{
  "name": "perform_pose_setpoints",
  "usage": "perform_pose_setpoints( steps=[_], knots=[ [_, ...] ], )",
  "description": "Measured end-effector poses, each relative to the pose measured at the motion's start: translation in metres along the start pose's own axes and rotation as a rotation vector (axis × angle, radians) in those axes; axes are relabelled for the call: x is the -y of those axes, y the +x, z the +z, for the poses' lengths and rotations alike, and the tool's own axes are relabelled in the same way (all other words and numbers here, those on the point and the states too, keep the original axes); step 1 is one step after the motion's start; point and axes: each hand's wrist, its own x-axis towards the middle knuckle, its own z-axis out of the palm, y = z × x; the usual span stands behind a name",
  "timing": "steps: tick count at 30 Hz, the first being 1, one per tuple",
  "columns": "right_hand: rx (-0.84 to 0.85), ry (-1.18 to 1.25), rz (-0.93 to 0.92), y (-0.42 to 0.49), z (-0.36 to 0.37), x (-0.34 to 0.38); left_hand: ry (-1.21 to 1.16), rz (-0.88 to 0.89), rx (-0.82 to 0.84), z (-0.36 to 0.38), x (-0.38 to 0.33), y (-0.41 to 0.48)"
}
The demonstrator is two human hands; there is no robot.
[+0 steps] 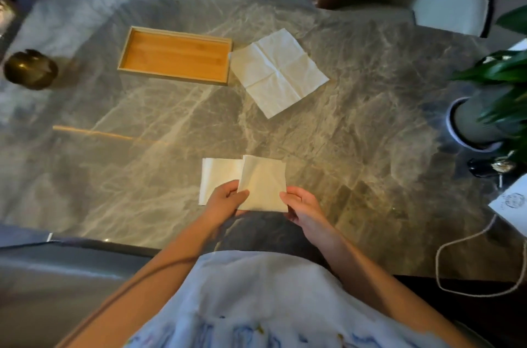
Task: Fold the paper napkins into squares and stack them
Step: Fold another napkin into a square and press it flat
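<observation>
I hold a folded square napkin (263,182) a little above the marble table (142,148), near its front edge. My left hand (225,199) pinches its lower left edge and my right hand (299,202) pinches its lower right corner. Just to the left, partly under the held one, lies a folded white napkin (219,176) flat on the table. Farther back an unfolded white napkin (278,71) with cross creases lies spread out.
A shallow wooden tray (175,55) sits at the back, left of the unfolded napkin. A brass pot (30,69) stands at the far left. At the right edge are a potted plant (484,114), a paper bag (510,202) with a cord, and chairs behind.
</observation>
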Motion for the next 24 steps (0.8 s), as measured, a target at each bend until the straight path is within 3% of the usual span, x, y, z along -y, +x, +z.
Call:
perform_pose_setpoints(
  steps=[6, 11, 14, 19, 24],
  knots=[
    [-0.057, -0.246, -0.191, 0.008, 0.056, 0.006, 0.133, 0.085, -0.155, -0.054, 0.010, 0.008],
    [-0.149, -0.339, -0.247, 0.015, 0.084, -0.005, 0.332, 0.163, -0.266, -0.081, 0.027, 0.023],
    [-0.192, -0.359, -0.227, 0.018, 0.092, -0.013, 0.391, 0.173, -0.246, -0.092, 0.035, 0.029],
    [-0.254, -0.357, -0.214, 0.021, 0.097, -0.014, 0.280, 0.083, -0.162, -0.106, 0.036, 0.040],
    [-0.289, -0.346, -0.198, 0.022, 0.101, -0.012, 0.303, 0.130, -0.121, -0.110, 0.032, 0.045]
  ],
)
